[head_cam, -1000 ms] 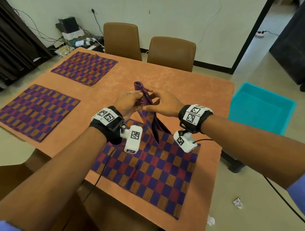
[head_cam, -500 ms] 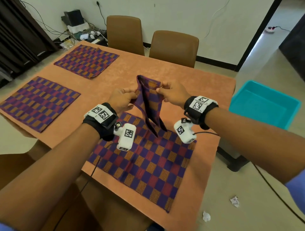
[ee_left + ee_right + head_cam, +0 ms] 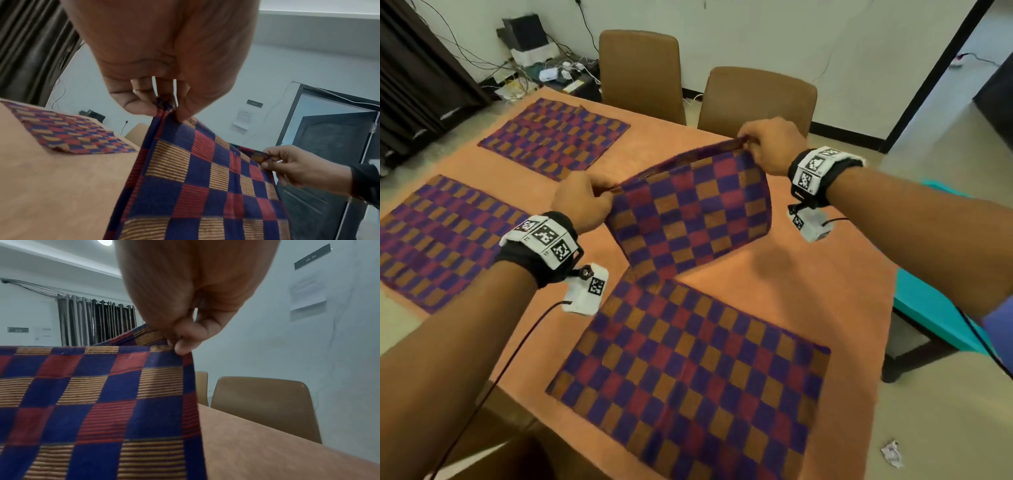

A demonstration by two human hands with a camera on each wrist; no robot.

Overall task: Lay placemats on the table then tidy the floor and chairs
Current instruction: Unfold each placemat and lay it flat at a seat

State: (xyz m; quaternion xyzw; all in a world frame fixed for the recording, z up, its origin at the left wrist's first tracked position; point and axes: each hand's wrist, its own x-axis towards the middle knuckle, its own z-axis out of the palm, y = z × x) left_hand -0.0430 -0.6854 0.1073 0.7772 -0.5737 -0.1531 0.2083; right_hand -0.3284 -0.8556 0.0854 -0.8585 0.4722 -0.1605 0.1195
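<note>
Between both hands, left hand (image 3: 582, 202) and right hand (image 3: 772, 145) pinch the placemat's (image 3: 688, 219) top corners.

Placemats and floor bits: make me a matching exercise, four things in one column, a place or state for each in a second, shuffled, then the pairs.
Things
1. held placemat
2. near placemat
3. turquoise bin
4. crumpled paper

Places or states
A. lies flat on the table by its near edge
B. lies on the floor at the lower right
C. hangs by its top corners, pinched by the left hand and the right hand
D. stands beside the table on the person's right

Pairs: 1-C, 2-A, 3-D, 4-B
</note>
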